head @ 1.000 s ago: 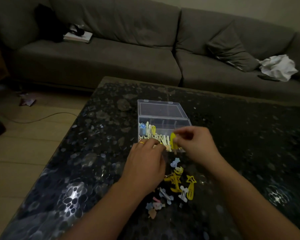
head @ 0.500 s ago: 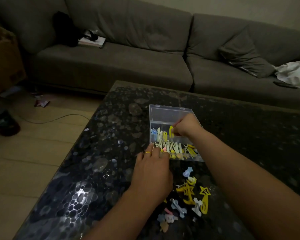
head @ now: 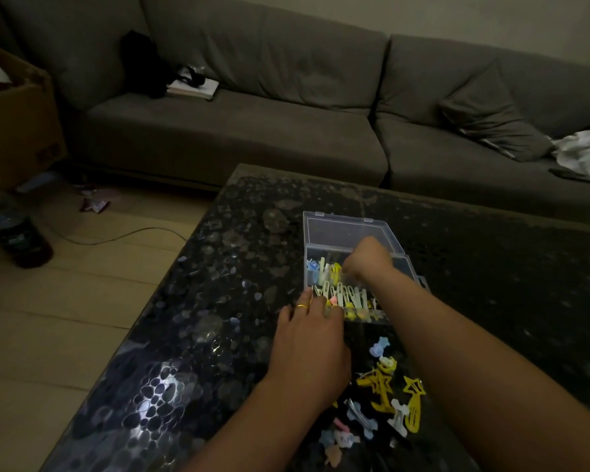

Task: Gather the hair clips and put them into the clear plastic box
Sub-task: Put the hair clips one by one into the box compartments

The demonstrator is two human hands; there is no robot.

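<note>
My right hand [head: 367,258], which 1 second ago pinched a yellow clip [head: 336,270] above the near edge of the clear plastic box [head: 351,229], has reached deeper and lowered it into the far compartment among the others.

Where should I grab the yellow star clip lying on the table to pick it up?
Judging by its pose, pinch the yellow star clip across its long narrow tail, coming straight down from above. It lies flat on the dark table, and the tail's sides look free, while a white clip sits close on its left.
</note>
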